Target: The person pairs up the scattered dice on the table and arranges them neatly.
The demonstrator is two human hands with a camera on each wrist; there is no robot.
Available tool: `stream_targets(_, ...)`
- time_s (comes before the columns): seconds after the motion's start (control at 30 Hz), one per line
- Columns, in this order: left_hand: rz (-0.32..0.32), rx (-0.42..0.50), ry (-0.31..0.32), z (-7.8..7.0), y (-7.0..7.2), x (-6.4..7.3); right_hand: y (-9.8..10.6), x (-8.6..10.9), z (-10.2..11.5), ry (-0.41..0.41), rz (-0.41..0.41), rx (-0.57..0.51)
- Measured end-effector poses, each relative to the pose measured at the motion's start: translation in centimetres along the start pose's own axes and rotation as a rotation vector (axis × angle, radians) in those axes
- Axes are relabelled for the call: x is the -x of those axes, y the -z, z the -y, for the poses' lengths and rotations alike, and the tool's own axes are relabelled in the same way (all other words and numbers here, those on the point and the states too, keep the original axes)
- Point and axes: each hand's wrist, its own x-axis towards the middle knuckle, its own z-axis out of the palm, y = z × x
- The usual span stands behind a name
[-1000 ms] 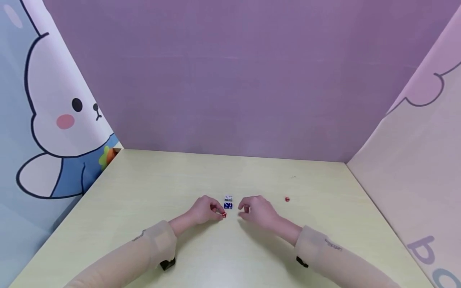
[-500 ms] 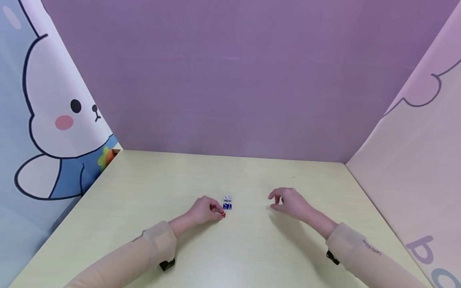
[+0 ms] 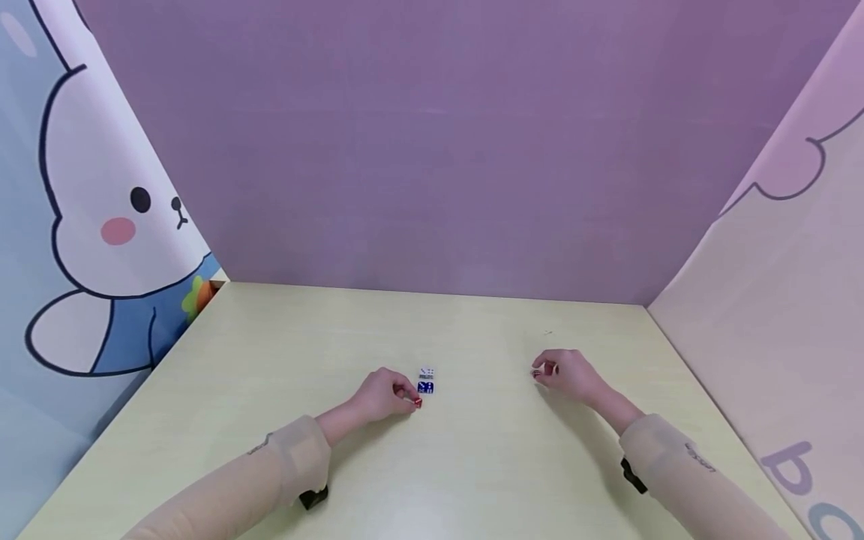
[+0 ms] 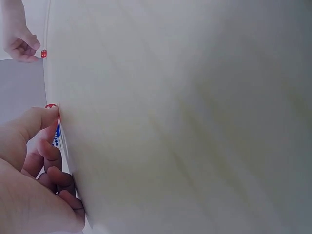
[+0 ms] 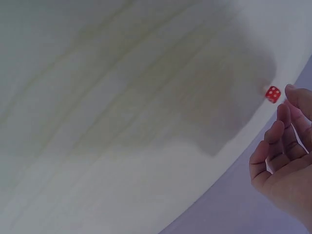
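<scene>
My left hand [image 3: 383, 394] pinches a red die [image 3: 418, 403] between thumb and finger, low at the table. Just behind that die, a blue die [image 3: 425, 388] and a white die [image 3: 427, 373] are lined up one beyond the other. In the left wrist view, the red die [image 4: 50, 106] shows at the thumb tip, with part of the blue die [image 4: 56, 136] behind the fingers. Over on the right, my right hand [image 3: 570, 375] is at a second red die [image 3: 536, 373]. The right wrist view has this red die [image 5: 273, 94] just off the fingertips, ungripped, the fingers loosely bent.
The pale wooden table [image 3: 472, 465] spreads under both hands. A purple panel [image 3: 432, 150] stands along its back edge. A rabbit-printed panel [image 3: 121, 187] borders the left side and a pale printed panel [image 3: 776, 300] the right.
My right hand has moved right, away from the blue and white dice, to the second red die. The left hand has stayed in place with its red die.
</scene>
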Motion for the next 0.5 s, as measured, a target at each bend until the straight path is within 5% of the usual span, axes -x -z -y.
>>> stream_targets(0.5,0.002,-0.007,0.003,-0.01,0.04,0.27,-0.69,-0.03,-0.72,-0.073,0.019,-0.014)
